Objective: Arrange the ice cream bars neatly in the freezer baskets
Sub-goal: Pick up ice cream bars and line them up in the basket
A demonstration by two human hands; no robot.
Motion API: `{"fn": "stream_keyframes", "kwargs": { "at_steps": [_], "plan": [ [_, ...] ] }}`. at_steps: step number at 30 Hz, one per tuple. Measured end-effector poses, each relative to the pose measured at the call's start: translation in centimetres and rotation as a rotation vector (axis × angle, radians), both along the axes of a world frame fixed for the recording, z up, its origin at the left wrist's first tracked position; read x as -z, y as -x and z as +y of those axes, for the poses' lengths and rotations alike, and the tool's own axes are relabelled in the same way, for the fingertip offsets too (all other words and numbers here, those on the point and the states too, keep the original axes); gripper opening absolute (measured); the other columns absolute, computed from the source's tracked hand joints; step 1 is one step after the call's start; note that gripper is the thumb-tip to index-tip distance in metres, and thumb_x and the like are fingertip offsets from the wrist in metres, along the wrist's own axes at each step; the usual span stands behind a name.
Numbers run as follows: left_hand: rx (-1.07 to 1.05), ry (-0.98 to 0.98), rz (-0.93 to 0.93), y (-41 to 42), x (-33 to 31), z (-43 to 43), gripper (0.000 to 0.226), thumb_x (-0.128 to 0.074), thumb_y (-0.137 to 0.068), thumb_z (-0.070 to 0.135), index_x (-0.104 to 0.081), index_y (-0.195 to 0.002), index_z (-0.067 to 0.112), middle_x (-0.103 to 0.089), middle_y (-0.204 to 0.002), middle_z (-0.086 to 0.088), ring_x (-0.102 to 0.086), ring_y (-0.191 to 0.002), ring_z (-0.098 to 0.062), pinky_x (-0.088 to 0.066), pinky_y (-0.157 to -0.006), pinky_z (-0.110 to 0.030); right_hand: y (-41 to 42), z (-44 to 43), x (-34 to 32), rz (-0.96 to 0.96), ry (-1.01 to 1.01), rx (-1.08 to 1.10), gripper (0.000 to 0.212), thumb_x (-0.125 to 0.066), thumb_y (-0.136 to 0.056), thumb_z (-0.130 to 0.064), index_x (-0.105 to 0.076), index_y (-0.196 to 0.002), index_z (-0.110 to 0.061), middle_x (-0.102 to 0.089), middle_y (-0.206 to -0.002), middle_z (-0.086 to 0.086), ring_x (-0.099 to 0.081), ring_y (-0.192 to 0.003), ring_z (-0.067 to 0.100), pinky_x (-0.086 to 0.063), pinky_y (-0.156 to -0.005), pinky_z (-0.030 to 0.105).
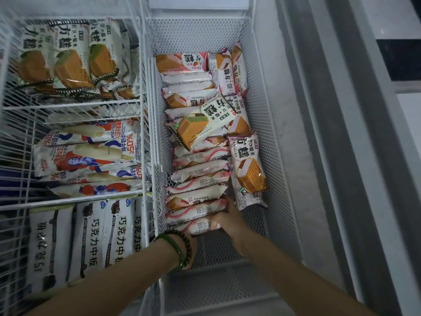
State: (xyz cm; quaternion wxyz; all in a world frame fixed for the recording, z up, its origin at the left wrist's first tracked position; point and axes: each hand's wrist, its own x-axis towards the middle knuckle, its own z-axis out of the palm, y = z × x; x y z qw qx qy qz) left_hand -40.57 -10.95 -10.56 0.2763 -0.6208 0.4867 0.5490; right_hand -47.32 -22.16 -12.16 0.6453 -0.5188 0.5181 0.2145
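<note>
A white mesh basket [275, 156] on the right holds a row of pink-and-white ice cream bars [200, 176] stacked on edge along its left wall. One green-label wafer bar [200, 124] lies loose on top of the row. More pink bars [248, 169] lie flat on the right side. My right hand [227, 218] grips the nearest pink bar [196, 225] at the row's front end. My left hand [191, 245] is mostly hidden under that bar; only the wrist with green and dark bead bracelets shows.
Wire baskets on the left hold green wafer bars [68, 58], blue-and-red bars [86, 153] and white chocolate bars [102, 233]. The grey freezer rim [341, 156] runs along the right. Bare mesh floor [218, 265] lies at the basket's near end.
</note>
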Motion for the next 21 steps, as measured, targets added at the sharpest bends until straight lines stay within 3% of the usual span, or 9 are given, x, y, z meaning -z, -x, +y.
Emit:
{"fn": "stream_keyframes", "kwargs": {
  "at_steps": [3,5,7,8,10,11,15,18,21],
  "plan": [
    [-0.031,0.040,-0.015,0.1,-0.5,-0.1,0.042,-0.040,-0.100,0.016,-0.037,-0.140,0.003,-0.047,-0.138,-0.015,-0.050,-0.118,-0.027,-0.042,-0.098,-0.036,0.5,-1.1,-1.9,-0.068,-0.033,-0.175,0.086,-0.056,-0.077,0.009,-0.028,-0.146,-0.034,-0.049,-0.135,-0.007,-0.047,-0.120,0.018,-0.047,-0.075,0.022],
    [-0.063,0.061,-0.010,0.1,-0.3,-0.2,0.046,-0.043,-0.100,0.016,-0.034,-0.143,0.005,-0.047,-0.139,-0.014,-0.051,-0.115,-0.025,-0.041,-0.098,-0.035,0.8,-2.1,-3.6,-0.003,0.091,-0.467,0.064,-0.059,-0.085,-0.004,-0.037,-0.141,-0.026,-0.053,-0.120,-0.008,-0.052,-0.104,0.013,-0.049,-0.066,0.021],
    [-0.100,0.042,-0.010,0.0,0.2,-0.3,0.049,-0.048,-0.097,0.012,-0.034,-0.144,0.005,-0.048,-0.139,-0.014,-0.053,-0.118,-0.025,-0.045,-0.094,-0.032,0.3,-2.9,-5.6,0.043,0.504,-0.713,0.028,-0.058,-0.090,-0.021,-0.057,-0.118,-0.016,-0.064,-0.106,-0.001,-0.060,-0.084,0.015,-0.055,-0.068,0.028],
    [-0.107,0.026,-0.018,-0.2,0.3,-0.3,0.048,-0.049,-0.097,0.010,-0.037,-0.143,0.004,-0.048,-0.139,-0.014,-0.053,-0.120,-0.025,-0.046,-0.094,-0.031,-0.2,-3.3,-6.3,0.010,0.766,-0.741,0.023,-0.055,-0.092,-0.027,-0.056,-0.112,-0.015,-0.064,-0.104,0.000,-0.060,-0.082,0.016,-0.053,-0.066,0.028],
    [-0.114,0.010,-0.018,-0.4,0.5,-0.5,0.044,-0.047,-0.097,0.010,-0.042,-0.139,0.002,-0.047,-0.139,-0.013,-0.053,-0.121,-0.025,-0.047,-0.094,-0.032,-2.1,-4.6,-7.2,-0.040,1.144,-0.747,0.033,-0.050,-0.094,-0.033,-0.045,-0.121,-0.015,-0.054,-0.116,0.004,-0.056,-0.100,0.021,-0.051,-0.069,0.032],
    [-0.114,0.004,-0.011,-0.4,0.5,-0.5,0.042,-0.046,-0.097,0.011,-0.043,-0.138,0.002,-0.047,-0.139,-0.013,-0.053,-0.121,-0.025,-0.047,-0.093,-0.032,-3.0,-5.2,-7.1,0.005,1.209,-0.766,0.043,-0.049,-0.094,-0.036,-0.038,-0.127,-0.012,-0.047,-0.123,0.008,-0.050,-0.111,0.024,-0.053,-0.074,0.034],
    [-0.087,-0.001,-0.008,-0.4,0.6,-0.9,0.042,-0.040,-0.099,0.013,-0.041,-0.139,0.001,-0.045,-0.140,-0.015,-0.051,-0.122,-0.026,-0.046,-0.093,-0.033,-5.3,-6.8,-4.7,0.245,1.117,-0.845,0.063,-0.050,-0.094,-0.041,-0.022,-0.137,-0.005,-0.038,-0.134,0.017,-0.046,-0.120,0.030,-0.053,-0.078,0.036],
    [-0.106,-0.023,0.014,-0.8,0.7,-1.0,0.043,-0.038,-0.099,0.015,-0.039,-0.141,0.002,-0.042,-0.142,-0.015,-0.049,-0.124,-0.027,-0.045,-0.095,-0.035,-5.3,-7.2,-3.7,0.220,1.119,-0.811,0.074,-0.059,-0.086,-0.043,-0.019,-0.138,-0.008,-0.043,-0.127,0.017,-0.054,-0.111,0.032,-0.051,-0.072,0.037],
    [-0.122,-0.025,0.020,-1.1,0.9,-1.0,0.044,-0.037,-0.100,0.016,-0.038,-0.142,0.003,-0.043,-0.142,-0.015,-0.050,-0.123,-0.026,-0.046,-0.094,-0.035,-4.2,-7.8,-3.6,0.183,1.127,-0.763,0.099,-0.067,-0.076,-0.050,-0.008,-0.145,-0.010,-0.043,-0.129,0.019,-0.053,-0.114,0.034,-0.052,-0.081,0.042]
  ]
}}
